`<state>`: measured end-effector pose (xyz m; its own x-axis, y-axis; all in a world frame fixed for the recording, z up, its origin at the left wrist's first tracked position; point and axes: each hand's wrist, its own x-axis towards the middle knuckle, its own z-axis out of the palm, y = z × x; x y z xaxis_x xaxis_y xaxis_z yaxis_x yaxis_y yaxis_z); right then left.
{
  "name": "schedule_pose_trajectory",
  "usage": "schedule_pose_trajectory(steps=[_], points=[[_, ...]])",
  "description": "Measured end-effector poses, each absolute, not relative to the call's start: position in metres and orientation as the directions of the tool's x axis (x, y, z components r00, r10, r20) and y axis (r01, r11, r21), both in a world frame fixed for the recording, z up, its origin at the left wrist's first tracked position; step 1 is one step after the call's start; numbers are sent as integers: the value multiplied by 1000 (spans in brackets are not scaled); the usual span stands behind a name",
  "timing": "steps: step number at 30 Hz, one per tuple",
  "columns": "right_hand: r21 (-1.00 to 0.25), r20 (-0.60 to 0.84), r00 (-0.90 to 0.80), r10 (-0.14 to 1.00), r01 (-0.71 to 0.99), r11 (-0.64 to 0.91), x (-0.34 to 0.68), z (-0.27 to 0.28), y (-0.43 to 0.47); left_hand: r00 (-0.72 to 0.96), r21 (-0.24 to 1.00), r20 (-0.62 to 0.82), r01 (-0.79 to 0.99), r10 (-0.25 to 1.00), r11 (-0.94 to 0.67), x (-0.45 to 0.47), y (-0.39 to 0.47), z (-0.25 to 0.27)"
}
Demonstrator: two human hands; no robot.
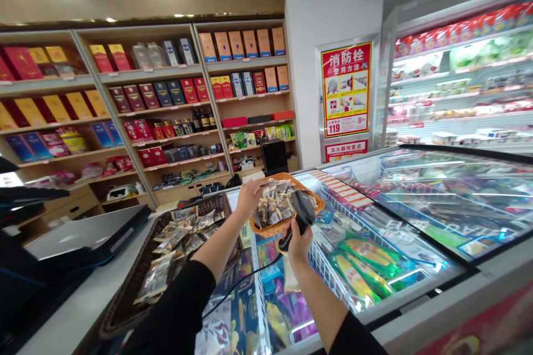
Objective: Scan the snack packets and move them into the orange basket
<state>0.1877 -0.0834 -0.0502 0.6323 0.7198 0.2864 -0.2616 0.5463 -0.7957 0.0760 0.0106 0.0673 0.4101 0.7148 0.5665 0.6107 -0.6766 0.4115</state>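
My right hand (298,243) is wrapped round the handle of a black barcode scanner (303,209). A cable runs from the scanner down to the left. The scanner's head is over the right part of an orange wicker basket (272,228), which is filled with small clear-and-dark packets (277,201). At the basket's upper left side, my left hand (251,195) grips the rim, its fingertips partly hidden beside the packets. Nearer on the left, a dark brown wicker basket (137,266) holds larger flat packets (166,252).
Beneath the baskets is a glass-topped freezer (416,283) with packaged goods in wire baskets. A counter (95,288) with a flat dark device (83,236) is at left. Shelves (166,77) of boxes stand behind, and a lit open chiller (462,89) is at right.
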Motion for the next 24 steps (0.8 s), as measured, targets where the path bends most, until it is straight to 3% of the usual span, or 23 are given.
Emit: schedule_pose_trajectory(steps=[2, 5, 11, 14, 17, 21, 24], points=[[-806, 206, 706, 677, -270, 527, 195, -54, -76, 555, 310, 385, 675, 737, -670, 97, 23, 56], [-832, 143, 750, 645, -262, 489, 200, -57, -68, 621, 222, 210, 723, 756, -655, 108, 36, 38], [-831, 137, 764, 631, -258, 493, 197, -53, -67, 609, 298, 252, 691, 752, -659, 99, 32, 46], [-812, 151, 740, 655, -285, 509, 194, -49, -73, 521, 366, 383, 673, 763, -643, 83, 23, 61], [-789, 200, 648, 735, -338, 513, 186, -48, -82, 409, 326, 469, 744, 783, -584, 42, 16, 67], [-826, 330, 349, 877, -342, 447, 165, -51, -95, 188, 249, 470, 909, 862, -334, -45, 0, 50], [-862, 382, 188, 905, -282, 422, 151, -55, -105, -20, 207, 423, 975, 906, -75, -109, -18, 24]])
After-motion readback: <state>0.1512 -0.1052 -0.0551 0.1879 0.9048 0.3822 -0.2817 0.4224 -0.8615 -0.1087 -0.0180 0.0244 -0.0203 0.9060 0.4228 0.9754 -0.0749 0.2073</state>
